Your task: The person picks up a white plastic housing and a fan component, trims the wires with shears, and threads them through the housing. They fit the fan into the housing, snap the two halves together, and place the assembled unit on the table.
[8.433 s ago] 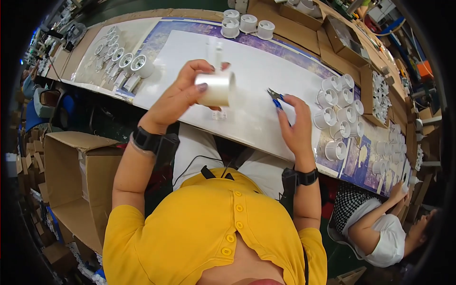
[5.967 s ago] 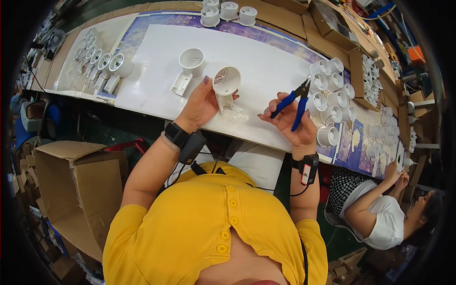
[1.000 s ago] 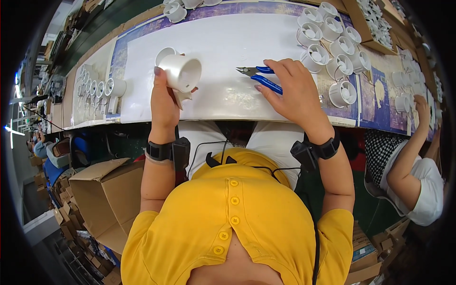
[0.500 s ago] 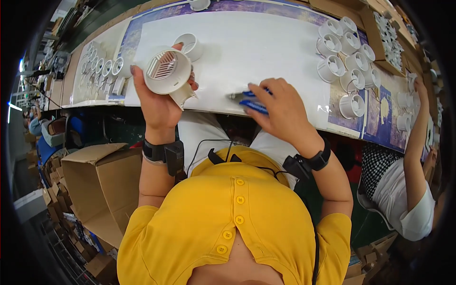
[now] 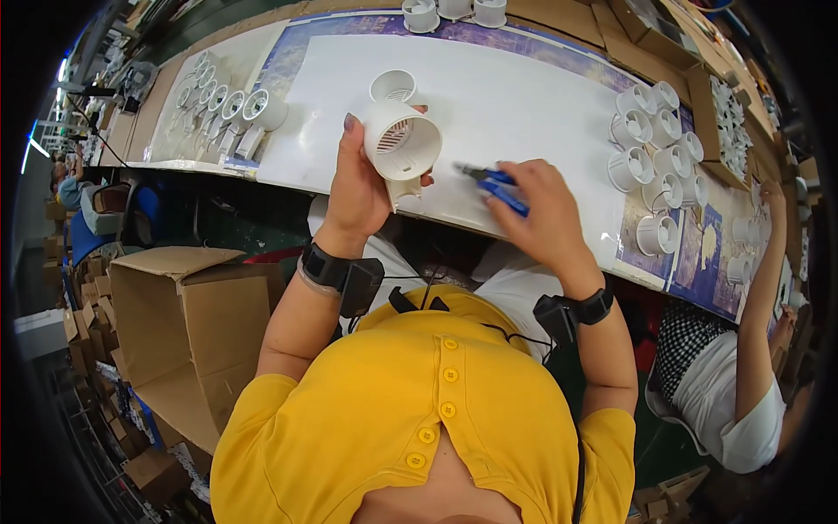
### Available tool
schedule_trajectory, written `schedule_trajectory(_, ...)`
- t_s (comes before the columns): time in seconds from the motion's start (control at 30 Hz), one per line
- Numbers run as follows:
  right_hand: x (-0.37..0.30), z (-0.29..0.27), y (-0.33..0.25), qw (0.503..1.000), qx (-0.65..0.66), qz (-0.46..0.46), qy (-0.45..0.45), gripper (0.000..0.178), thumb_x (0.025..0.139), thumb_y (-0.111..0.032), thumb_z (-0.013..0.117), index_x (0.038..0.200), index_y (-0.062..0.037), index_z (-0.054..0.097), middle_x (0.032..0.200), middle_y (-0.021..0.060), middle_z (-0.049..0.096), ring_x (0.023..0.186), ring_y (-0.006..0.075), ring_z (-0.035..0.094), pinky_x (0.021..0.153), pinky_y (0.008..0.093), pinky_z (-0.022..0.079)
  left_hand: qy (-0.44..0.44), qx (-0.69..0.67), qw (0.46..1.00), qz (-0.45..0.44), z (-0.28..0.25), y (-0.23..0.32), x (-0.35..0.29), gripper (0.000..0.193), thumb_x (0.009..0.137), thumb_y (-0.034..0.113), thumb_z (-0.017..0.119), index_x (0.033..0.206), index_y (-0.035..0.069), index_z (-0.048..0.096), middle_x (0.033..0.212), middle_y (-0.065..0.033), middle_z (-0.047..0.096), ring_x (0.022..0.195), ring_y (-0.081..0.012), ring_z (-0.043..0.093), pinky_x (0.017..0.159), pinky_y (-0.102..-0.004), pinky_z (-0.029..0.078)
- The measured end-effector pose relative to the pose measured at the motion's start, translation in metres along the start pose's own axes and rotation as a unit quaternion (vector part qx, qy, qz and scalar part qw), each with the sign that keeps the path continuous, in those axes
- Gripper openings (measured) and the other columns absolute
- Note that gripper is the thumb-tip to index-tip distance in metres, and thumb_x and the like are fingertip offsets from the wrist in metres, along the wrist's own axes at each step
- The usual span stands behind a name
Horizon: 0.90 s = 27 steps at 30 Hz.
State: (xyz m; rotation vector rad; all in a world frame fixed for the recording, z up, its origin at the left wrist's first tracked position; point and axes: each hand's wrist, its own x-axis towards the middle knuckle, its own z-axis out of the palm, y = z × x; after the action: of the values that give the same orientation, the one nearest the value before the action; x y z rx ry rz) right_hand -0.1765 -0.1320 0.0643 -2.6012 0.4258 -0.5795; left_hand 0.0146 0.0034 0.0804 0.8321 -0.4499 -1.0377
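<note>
A white plastic tube-shaped housing [image 5: 425, 150] with a slatted grille inside is gripped in my left hand [image 5: 356, 194], its round opening tilted up toward me. A bracket-like tab sticks out below it. My right hand [image 5: 546, 217] is closed around the blue handles of a pair of cutting pliers [image 5: 504, 189]. Their dark jaws point left toward the housing and stay a short way from it. Just beyond the held piece, a similar white housing [image 5: 393, 85] rests on the white table surface [image 5: 515, 105].
A row of white housings [image 5: 233, 106] stands at the left, with a cluster of them [image 5: 672, 160] at the right and several at the far edge. A carton of small white parts [image 5: 726, 122] lies far right, near a co-worker's arm [image 5: 761, 279]. An open cardboard box [image 5: 231, 327] stands left below the table.
The view has shifted a little. My left hand has brought the housing rightward, closer to the pliers, and turned its opening. My right hand still holds the pliers, now at a changed angle.
</note>
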Motion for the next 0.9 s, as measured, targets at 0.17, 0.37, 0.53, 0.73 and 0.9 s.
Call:
schedule_trajectory(0.17, 0.013, -0.019, -0.002, 0.951, 0.249, 0.169, 0.066, 0.048, 0.074, -0.019, 0.077, 0.115, -0.0053, 0.056, 0.108, 0.0052, 0.059, 0.092, 0.0153, 0.055, 0.076, 0.0271, 0.044, -0.032, -0.04, 0.997, -0.049, -0.013, -0.011, 0.006, 0.069, 0.096, 0.06, 0.024, 0.123, 0.002, 0.05, 0.107, -0.0109, 0.063, 0.087, -0.0206, 0.063, 0.07, -0.0376, 0.056)
schedule_trajectory(0.37, 0.038, -0.014, -0.022, 0.925, 0.364, 0.017, 0.109, 0.065, 0.071, -0.014, 0.081, 0.124, -0.0049, 0.045, 0.122, 0.0053, 0.056, 0.099, 0.014, 0.055, 0.077, 0.0252, 0.044, -0.012, -0.012, 0.997, -0.07, 0.005, -0.028, 0.016, 0.067, 0.097, 0.058, 0.022, 0.124, 0.004, 0.05, 0.108, -0.0116, 0.063, 0.09, -0.0212, 0.064, 0.073, -0.0386, 0.056)
schedule_trajectory(0.53, 0.045, 0.008, -0.007, 0.938, 0.321, -0.029, 0.127, 0.066, 0.071, -0.016, 0.082, 0.124, -0.0057, 0.045, 0.123, 0.006, 0.055, 0.102, 0.0128, 0.053, 0.08, 0.0236, 0.043, 0.073, 0.014, 0.996, -0.045, 0.034, -0.039, 0.024, 0.064, 0.098, 0.056, 0.022, 0.126, 0.003, 0.048, 0.108, -0.0119, 0.063, 0.094, -0.0222, 0.064, 0.078, -0.0377, 0.055)
schedule_trajectory(0.73, 0.062, -0.003, 0.004, 0.902, 0.382, 0.173, 0.099, 0.059, 0.073, -0.02, 0.081, 0.119, -0.0038, 0.048, 0.115, 0.0056, 0.057, 0.095, 0.0118, 0.053, 0.084, 0.026, 0.044, 0.005, 0.029, 0.987, -0.157, 0.02, -0.023, 0.019, 0.062, 0.099, 0.053, 0.023, 0.127, 0.002, 0.046, 0.108, -0.0113, 0.062, 0.09, -0.0189, 0.063, 0.077, -0.0332, 0.054)
schedule_trajectory(0.9, 0.083, 0.005, 0.038, 0.897, 0.373, 0.194, 0.135, 0.055, 0.075, -0.027, 0.079, 0.116, -0.0025, 0.05, 0.107, 0.0045, 0.058, 0.089, 0.0107, 0.052, 0.079, 0.0251, 0.045, 0.053, 0.233, 0.971, -0.008, -0.027, -0.004, 0.01, 0.046, 0.101, 0.04, 0.037, 0.125, 0.001, 0.046, 0.101, -0.0077, 0.061, 0.079, -0.0107, 0.056, 0.069, -0.0241, 0.048)
